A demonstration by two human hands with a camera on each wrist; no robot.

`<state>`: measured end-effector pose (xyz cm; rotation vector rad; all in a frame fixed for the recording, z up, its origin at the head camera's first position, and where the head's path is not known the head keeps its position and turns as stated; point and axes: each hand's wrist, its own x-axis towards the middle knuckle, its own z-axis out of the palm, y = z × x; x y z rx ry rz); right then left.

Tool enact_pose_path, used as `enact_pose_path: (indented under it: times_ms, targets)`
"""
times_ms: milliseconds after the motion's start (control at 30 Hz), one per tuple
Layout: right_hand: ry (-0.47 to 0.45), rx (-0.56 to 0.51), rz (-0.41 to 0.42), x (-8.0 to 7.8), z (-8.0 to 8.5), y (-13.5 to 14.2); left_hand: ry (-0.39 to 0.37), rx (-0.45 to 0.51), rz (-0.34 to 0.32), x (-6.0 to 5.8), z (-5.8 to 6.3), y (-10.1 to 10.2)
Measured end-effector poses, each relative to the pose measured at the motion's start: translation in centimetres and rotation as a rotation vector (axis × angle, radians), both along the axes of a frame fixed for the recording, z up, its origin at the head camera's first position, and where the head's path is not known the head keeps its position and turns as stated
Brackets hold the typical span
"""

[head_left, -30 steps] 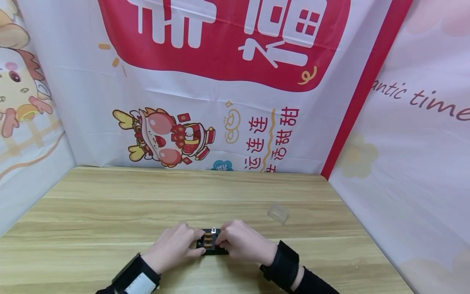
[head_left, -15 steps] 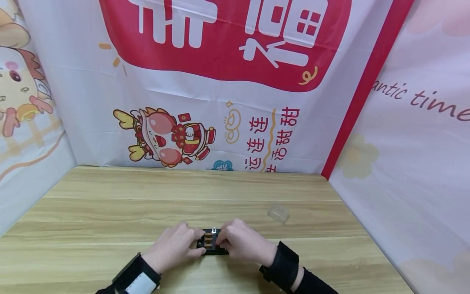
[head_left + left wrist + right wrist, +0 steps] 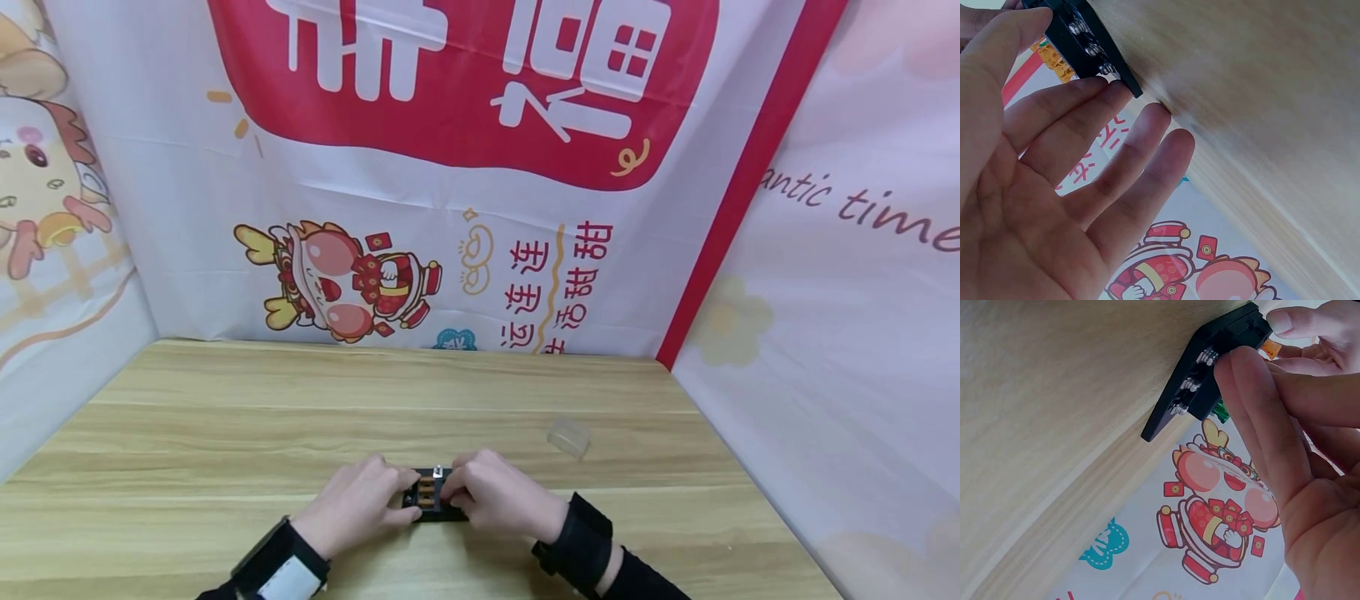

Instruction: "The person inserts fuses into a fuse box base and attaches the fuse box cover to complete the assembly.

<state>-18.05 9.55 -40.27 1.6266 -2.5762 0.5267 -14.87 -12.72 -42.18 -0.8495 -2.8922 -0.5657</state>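
Observation:
A small black terminal block (image 3: 429, 493) with brass strips lies on the table between both hands. Metal screws line its edge in the left wrist view. My left hand (image 3: 358, 504) holds the block's left end between thumb and fingers. On its other end, the curled fingers of my right hand (image 3: 504, 497) grip the right part, which they mostly cover. The right wrist view shows the block (image 3: 1210, 359) with right fingers against it and small orange and green parts behind. Whether the right fingers also pinch a smaller part is hidden.
A clear plastic cover (image 3: 569, 437) lies on the wooden table (image 3: 262, 433), beyond the right hand. Printed cloth hangs (image 3: 375, 183) behind the table's far edge and along both sides.

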Motion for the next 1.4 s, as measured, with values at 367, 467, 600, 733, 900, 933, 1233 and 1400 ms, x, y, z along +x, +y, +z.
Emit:
enact_pose_path:
  times_ms: [367,467,600,733,900,933,1233,1400]
  targets:
    - [0.014,0.007,0.004,0.19,-0.16,-0.09,0.006,-0.008,-0.001,-0.1,-0.21,-0.07]
    - [0.006,0.009,-0.013,0.2,-0.14,-0.11,0.004,-0.006,0.0,-0.1,-0.19,-0.05]
    - [0.012,0.007,-0.025,0.23,-0.1,-0.07,0.001,-0.005,0.001,-0.12,-0.17,0.02]
    - [0.019,0.013,-0.041,0.29,-0.04,-0.02,0.006,-0.007,0.0,-0.12,-0.2,0.04]
    - [0.042,0.034,-0.045,0.36,-0.07,-0.17,0.013,-0.011,-0.004,-0.14,-0.24,-0.02]
    - [0.041,0.038,-0.044,0.36,-0.09,-0.21,0.01,-0.011,-0.005,-0.16,-0.25,-0.04]
    - [0.052,0.058,-0.021,0.32,-0.25,-0.46,-0.003,-0.019,-0.007,-0.26,-0.23,-0.1]
    - [0.095,0.068,-0.01,0.37,-0.27,-0.64,-0.007,-0.018,-0.004,-0.29,-0.2,-0.05]
